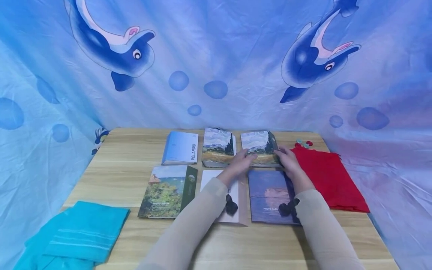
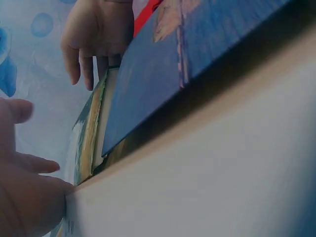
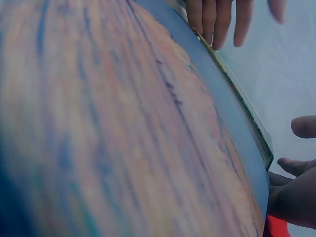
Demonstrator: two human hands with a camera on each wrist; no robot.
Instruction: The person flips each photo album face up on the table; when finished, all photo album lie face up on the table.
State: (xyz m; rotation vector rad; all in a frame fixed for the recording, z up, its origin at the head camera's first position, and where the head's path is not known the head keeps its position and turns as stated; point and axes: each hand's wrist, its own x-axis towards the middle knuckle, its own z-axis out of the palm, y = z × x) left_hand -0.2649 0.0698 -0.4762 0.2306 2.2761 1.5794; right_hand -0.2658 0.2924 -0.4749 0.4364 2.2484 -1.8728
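A photo album with a painted landscape cover lies in the back row, on the right. My left hand is at its left edge, fingers nearly straight over the near corner. At the opposite side, my right hand has its fingertips by the album's right edge. In the left wrist view the right hand hangs with loosely extended fingers beside the album's edge. The right wrist view shows the left hand with straight fingers at the far end of that edge. A second, matching landscape album stands just left.
A blue Polaroid album is at the back left. The front row holds a green garden album, a white album and a purple seascape album. A teal cloth, a red cloth and small discs lie at the sides.
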